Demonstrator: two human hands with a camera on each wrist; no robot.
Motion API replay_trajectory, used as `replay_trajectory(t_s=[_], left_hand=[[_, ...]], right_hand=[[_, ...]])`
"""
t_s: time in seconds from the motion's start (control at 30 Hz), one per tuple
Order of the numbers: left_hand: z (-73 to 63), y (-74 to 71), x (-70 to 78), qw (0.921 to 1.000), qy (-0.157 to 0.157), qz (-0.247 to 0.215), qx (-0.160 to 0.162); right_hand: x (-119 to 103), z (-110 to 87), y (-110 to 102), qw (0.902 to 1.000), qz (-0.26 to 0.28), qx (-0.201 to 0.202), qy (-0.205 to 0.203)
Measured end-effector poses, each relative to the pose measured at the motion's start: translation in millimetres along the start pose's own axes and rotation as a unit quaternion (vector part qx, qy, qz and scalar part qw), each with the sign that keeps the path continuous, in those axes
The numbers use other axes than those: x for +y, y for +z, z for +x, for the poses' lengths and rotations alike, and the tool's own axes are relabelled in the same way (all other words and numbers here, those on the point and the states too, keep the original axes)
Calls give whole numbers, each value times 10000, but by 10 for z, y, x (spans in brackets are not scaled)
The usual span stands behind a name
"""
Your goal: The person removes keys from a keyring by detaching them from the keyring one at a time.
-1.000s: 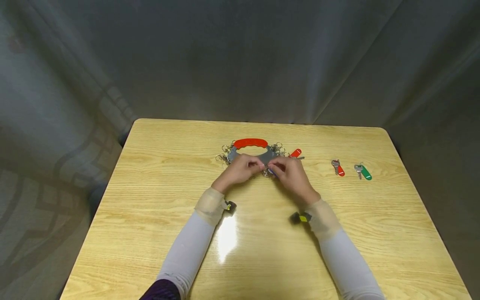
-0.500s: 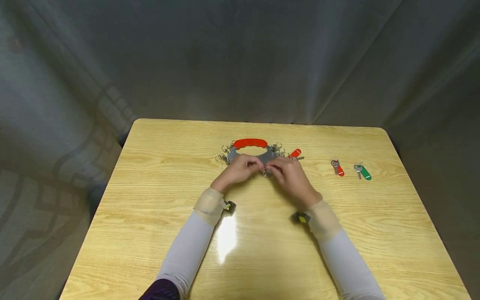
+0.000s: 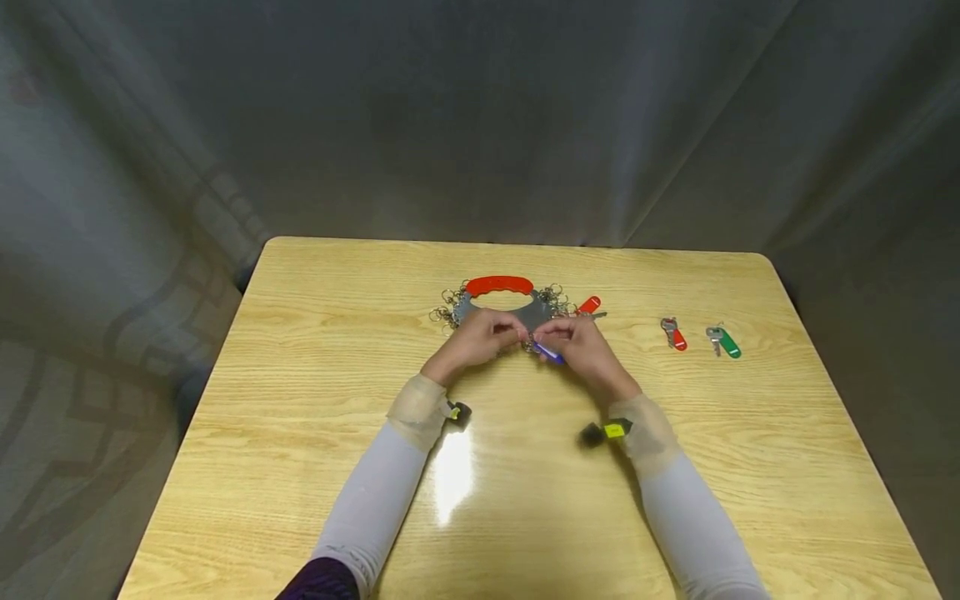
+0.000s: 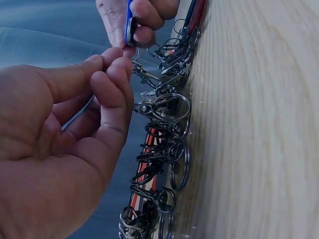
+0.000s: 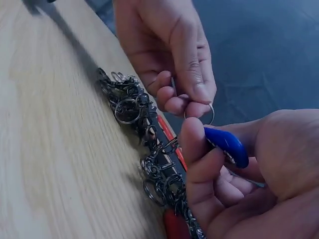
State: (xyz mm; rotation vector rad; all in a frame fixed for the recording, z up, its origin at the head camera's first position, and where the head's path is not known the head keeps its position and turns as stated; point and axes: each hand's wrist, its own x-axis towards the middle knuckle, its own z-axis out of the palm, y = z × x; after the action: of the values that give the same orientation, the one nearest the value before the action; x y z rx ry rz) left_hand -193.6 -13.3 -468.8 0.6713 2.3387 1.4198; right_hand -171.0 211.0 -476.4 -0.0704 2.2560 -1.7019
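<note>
In the head view, my left hand [image 3: 480, 337] and right hand [image 3: 585, 346] meet at the near edge of a grey metal key holder plate [image 3: 534, 315] with a red grip [image 3: 498, 285]. My right thumb and fingers pinch a blue key tag [image 5: 227, 144]. Between the two hands, my left thumb and fingertips pinch a thin split ring [image 5: 213, 114]; part of it is hidden by the fingers. Many loose metal rings [image 5: 128, 110] hang along the plate's rim, right beside both hands. Whether the split ring touches the plate, I cannot tell.
A red tag [image 3: 590, 305] with a key lies at the plate's right side. Farther right on the wooden table [image 3: 300, 350] are another red tag [image 3: 679, 341] and a green tag [image 3: 730, 344], each with a key. Grey curtains [image 3: 480, 125] surround the table.
My right hand has turned slightly, and the blue key tag, hidden half a second ago, now shows below its fingers. My left hand stays nearly still. The plate and the other tags lie as before.
</note>
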Motion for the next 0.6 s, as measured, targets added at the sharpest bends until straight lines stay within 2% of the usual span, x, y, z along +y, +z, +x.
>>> replay_trajectory(t_s=[0.07, 0.17, 0.23, 0.3, 0.37, 0.43, 0.5, 0.6], left_hand=[[3, 7, -8, 10000, -41, -3, -37], [5, 19, -6, 9998, -169, -77, -66], [8, 25, -7, 9997, -231, -84, -53], [7, 26, -2, 9997, -247, -34, -20], [5, 24, -5, 9998, -204, 59, -18], [2, 19, -5, 9998, -144, 132, -36], [-1, 12, -6, 9999, -82, 114, -51], [-3, 4, -8, 10000, -21, 27, -47]], right_hand=[[-6, -5, 7, 9999, 64, -15, 123], [-21, -15, 29, 9966, -698, 25, -439], [-49, -33, 48, 9828, -1506, 113, -1059], [-79, -53, 62, 9607, -2214, 242, -1658], [-105, -72, 69, 9407, -2649, 340, -2089], [-124, -89, 70, 9308, -2786, 377, -2336], [-124, -91, 69, 9292, -2759, 418, -2423], [-102, -75, 58, 9419, -2455, 400, -2259]])
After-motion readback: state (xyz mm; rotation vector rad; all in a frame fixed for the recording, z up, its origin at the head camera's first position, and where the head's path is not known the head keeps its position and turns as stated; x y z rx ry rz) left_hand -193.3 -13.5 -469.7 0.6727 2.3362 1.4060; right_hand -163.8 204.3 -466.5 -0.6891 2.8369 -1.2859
